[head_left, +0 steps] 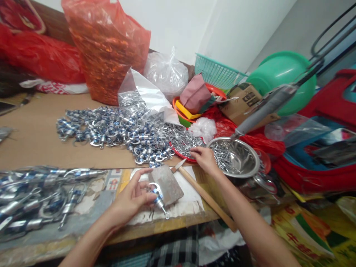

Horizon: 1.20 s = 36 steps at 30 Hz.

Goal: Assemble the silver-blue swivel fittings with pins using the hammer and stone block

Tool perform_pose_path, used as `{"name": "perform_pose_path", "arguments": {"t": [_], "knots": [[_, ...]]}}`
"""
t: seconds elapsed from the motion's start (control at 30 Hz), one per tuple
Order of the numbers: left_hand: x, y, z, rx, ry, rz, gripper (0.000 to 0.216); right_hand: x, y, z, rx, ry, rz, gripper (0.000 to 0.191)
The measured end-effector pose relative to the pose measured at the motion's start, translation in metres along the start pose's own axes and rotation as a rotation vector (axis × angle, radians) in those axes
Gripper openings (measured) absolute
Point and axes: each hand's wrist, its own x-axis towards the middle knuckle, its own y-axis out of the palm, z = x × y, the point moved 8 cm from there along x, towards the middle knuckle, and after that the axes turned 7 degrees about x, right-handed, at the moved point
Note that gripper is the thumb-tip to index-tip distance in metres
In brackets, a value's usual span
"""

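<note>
My left hand (132, 202) grips a small silver metal fitting (158, 198) with a curved hook at its top, a blue band and a ring at its lower end. Right beside it, a grey metal block (167, 184) lies on white paper (191, 211). My right hand (205, 159) is over the near edge of a red dish (178, 151) full of thin metal pins (185, 140). Its fingers are pinched together, and what is between them is too small to make out. A hammer with a wooden handle (207, 196) lies between my hands, near a pointed blade (178, 165).
Piles of similar fittings cover the cardboard (30, 141) behind and the bench (89, 230) at left. A steel bowl (251, 174) of pins stands at right, below a grey-handled lever (258, 113). A large red bag (108, 55) and a green basin (283, 78) stand at the back.
</note>
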Motion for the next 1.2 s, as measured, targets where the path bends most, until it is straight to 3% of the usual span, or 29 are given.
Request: {"name": "perform_pose_path", "arguments": {"t": [0.13,0.2,0.27,0.4,0.53,0.67,0.8,0.9,0.97,1.07,1.13,1.2], "knots": [[0.001,-0.001,-0.002,-0.005,0.012,-0.017,0.061,-0.051,0.013,0.065,0.241,-0.251,0.164,0.016],[0.001,0.0,-0.002,-0.007,0.015,-0.009,0.061,-0.075,0.018,0.097,0.293,-0.422,0.251,0.016],[0.001,0.001,-0.002,-0.011,0.018,-0.002,0.06,-0.088,0.023,0.114,0.268,-0.498,0.316,0.018],[0.002,-0.001,-0.002,-0.002,0.047,-0.007,0.061,-0.087,0.03,0.123,0.228,-0.466,0.395,0.015],[0.001,0.0,-0.003,-0.013,0.056,0.0,0.062,-0.076,0.032,0.127,0.371,-0.33,0.39,0.014],[0.0,0.001,-0.004,-0.029,0.046,-0.008,0.064,-0.074,0.035,0.122,0.425,-0.18,0.288,0.013],[-0.001,0.0,-0.002,-0.032,0.032,-0.014,0.065,-0.079,0.032,0.117,0.49,-0.223,0.177,0.01],[-0.001,-0.001,-0.002,-0.021,0.04,-0.025,0.063,-0.079,0.013,0.087,0.492,-0.189,-0.024,0.011],[-0.002,-0.002,-0.002,-0.025,0.044,-0.037,0.061,-0.081,0.003,0.055,0.365,-0.094,-0.114,0.014],[-0.001,-0.002,-0.001,-0.038,0.034,-0.054,0.061,-0.087,0.011,0.01,0.095,0.028,0.015,0.031],[-0.001,-0.002,0.0,-0.041,0.027,-0.062,0.063,-0.094,0.021,-0.009,0.035,0.087,0.131,0.028],[0.0,-0.003,0.0,-0.043,0.024,-0.07,0.065,-0.1,0.018,-0.013,0.077,0.108,0.129,0.023]]}}
